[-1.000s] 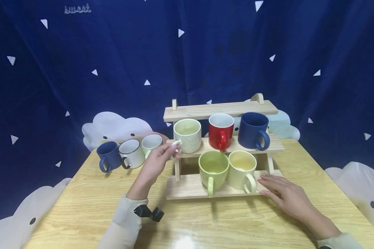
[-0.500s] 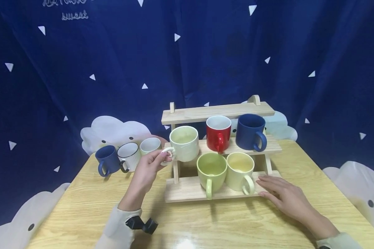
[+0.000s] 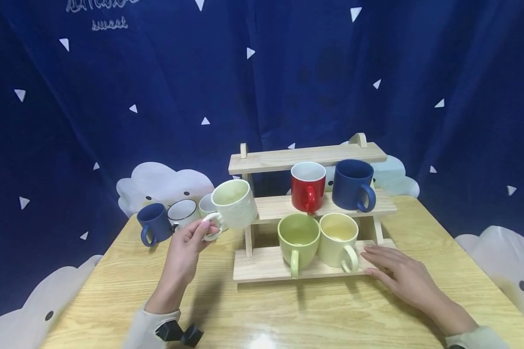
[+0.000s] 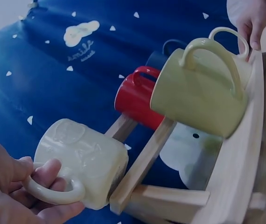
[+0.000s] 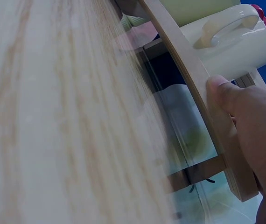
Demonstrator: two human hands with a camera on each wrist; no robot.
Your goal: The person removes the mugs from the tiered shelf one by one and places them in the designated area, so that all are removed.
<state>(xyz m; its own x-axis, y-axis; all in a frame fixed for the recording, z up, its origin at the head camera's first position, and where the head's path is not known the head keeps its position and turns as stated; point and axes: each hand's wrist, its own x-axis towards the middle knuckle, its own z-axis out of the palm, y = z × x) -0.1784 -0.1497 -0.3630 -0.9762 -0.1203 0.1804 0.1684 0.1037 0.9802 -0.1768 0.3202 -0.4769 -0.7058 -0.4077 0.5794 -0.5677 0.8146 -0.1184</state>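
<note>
A pale cream-green mug [image 3: 235,206] with a raised pattern hangs in the air just left of the wooden rack [image 3: 262,264]. My left hand [image 3: 185,249] holds it by its handle; in the left wrist view the fingers curl through the handle [image 4: 53,193]. My right hand [image 3: 403,276] rests on the right end of the rack's bottom shelf, thumb on the front edge in the right wrist view. Beside it on that shelf stand a pale yellow mug [image 3: 337,242] and a green mug [image 3: 298,247]. A red mug [image 3: 305,186] and a dark blue mug [image 3: 351,184] stand on the middle shelf.
On the table's left stand another blue mug [image 3: 155,223], a white mug [image 3: 181,212] with a dark rim, and a pale mug [image 3: 206,206] partly hidden behind the held one. The rack's top shelf [image 3: 307,157] has small upright end pieces. A blue curtain [image 3: 179,72] hangs behind.
The cream-green mug has come off the left end of the middle shelf and moved left and toward me in my left hand, now tilted. My right hand has stayed on the rack.
</note>
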